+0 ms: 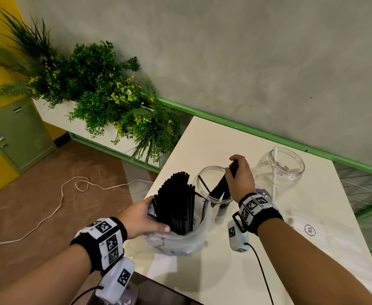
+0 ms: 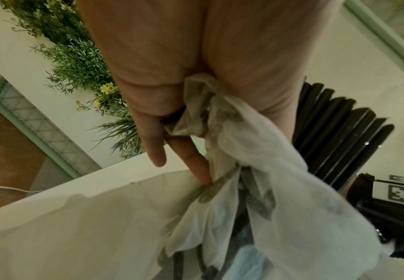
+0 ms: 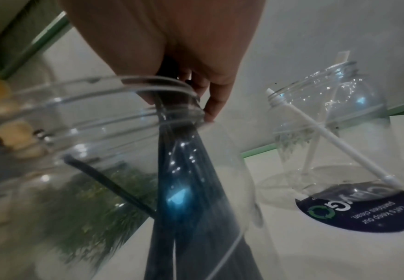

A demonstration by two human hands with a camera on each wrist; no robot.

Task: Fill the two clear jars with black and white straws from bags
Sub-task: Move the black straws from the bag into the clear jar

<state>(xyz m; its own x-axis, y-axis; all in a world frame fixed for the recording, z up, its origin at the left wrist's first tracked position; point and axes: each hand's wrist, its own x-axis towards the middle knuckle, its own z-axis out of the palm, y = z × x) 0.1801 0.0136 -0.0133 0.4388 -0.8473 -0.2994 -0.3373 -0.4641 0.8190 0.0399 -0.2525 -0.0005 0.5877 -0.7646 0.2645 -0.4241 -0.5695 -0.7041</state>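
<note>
A clear plastic bag (image 1: 180, 241) full of upright black straws (image 1: 176, 201) stands near the table's front left corner. My left hand (image 1: 145, 219) grips the bag's bunched rim (image 2: 203, 106). The near clear jar (image 1: 213, 186) holds one loose black straw (image 3: 107, 181). My right hand (image 1: 242, 177) grips a bundle of black straws (image 1: 222, 183) whose lower ends are inside that jar (image 3: 100, 151). The far clear jar (image 1: 279, 170) holds white straws (image 3: 320, 140).
The white table (image 1: 268, 249) has a round dark sticker (image 3: 363, 210) beside the far jar. Green plants (image 1: 105, 93) in a white planter stand to the left. A white cable (image 1: 55, 208) lies on the brown floor. A green rail runs along the grey wall.
</note>
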